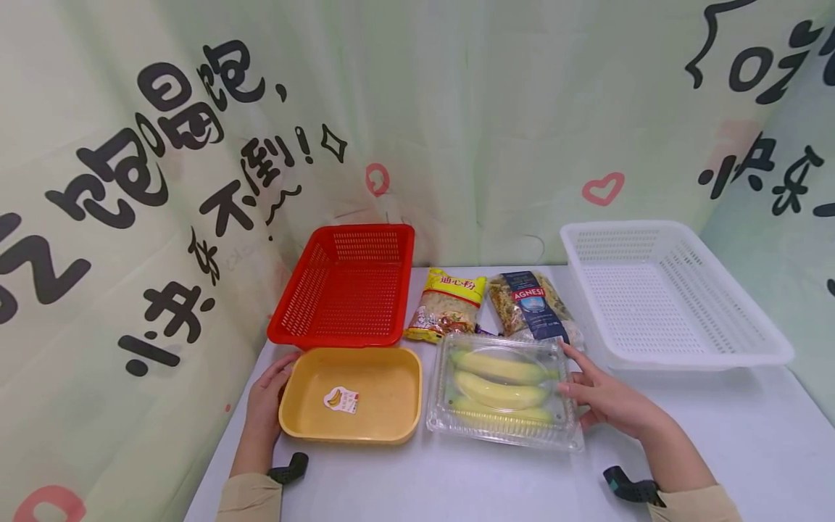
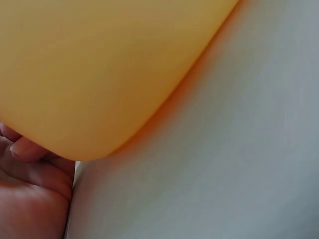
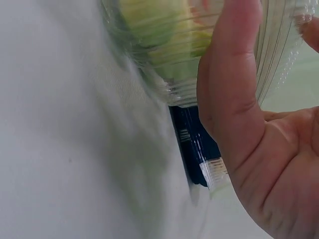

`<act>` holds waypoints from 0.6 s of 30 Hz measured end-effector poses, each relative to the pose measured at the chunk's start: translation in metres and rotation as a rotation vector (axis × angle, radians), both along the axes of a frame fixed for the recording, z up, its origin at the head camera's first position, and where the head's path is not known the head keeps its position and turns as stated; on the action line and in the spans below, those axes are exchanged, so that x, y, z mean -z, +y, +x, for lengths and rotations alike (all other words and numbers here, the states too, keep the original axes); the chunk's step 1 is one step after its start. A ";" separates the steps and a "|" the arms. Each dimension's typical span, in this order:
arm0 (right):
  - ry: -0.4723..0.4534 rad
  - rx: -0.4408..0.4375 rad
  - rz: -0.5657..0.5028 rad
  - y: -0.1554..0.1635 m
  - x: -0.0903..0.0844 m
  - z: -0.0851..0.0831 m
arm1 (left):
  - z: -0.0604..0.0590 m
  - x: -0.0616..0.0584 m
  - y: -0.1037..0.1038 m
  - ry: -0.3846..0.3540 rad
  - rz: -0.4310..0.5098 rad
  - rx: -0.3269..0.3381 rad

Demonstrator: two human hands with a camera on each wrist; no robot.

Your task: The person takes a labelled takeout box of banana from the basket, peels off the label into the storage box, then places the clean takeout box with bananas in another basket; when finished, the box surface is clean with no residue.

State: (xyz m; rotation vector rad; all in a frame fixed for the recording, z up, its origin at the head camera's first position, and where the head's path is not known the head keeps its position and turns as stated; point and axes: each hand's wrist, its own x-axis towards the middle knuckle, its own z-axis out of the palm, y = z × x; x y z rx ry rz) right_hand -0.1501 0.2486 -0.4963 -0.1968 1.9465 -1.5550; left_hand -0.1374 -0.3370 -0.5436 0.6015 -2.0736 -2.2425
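In the head view, my left hand holds the left side of a yellow plastic tub, which bears a banana sticker. Up close in the left wrist view, its curled fingers lie against the tub's outer wall. To the right, my right hand grips the right side of a clear plastic clamshell box with several bananas inside. A finger reaches the box's far right corner, and another digit lies on its right edge. In the right wrist view, part of that hand covers the box's ribbed wall.
A red basket stands behind the tub, and a white basket at the back right. Between them lie a yellow-topped pasta bag and an AGNESI pasta bag. A printed curtain surrounds the white table.
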 end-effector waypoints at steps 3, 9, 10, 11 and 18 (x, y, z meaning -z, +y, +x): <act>0.004 0.006 -0.005 -0.001 0.000 0.001 | 0.001 -0.002 -0.001 0.014 0.013 -0.033; 0.009 0.023 -0.014 -0.002 0.001 0.001 | 0.005 -0.011 -0.005 -0.015 -0.109 -0.051; 0.009 0.026 -0.015 -0.002 0.001 0.001 | 0.005 -0.013 -0.006 -0.014 -0.149 -0.054; 0.008 0.029 -0.014 -0.003 0.001 0.001 | 0.006 -0.016 -0.007 -0.009 -0.191 -0.059; 0.004 0.043 -0.027 -0.004 0.001 0.000 | 0.014 -0.040 0.005 0.072 -0.470 -0.097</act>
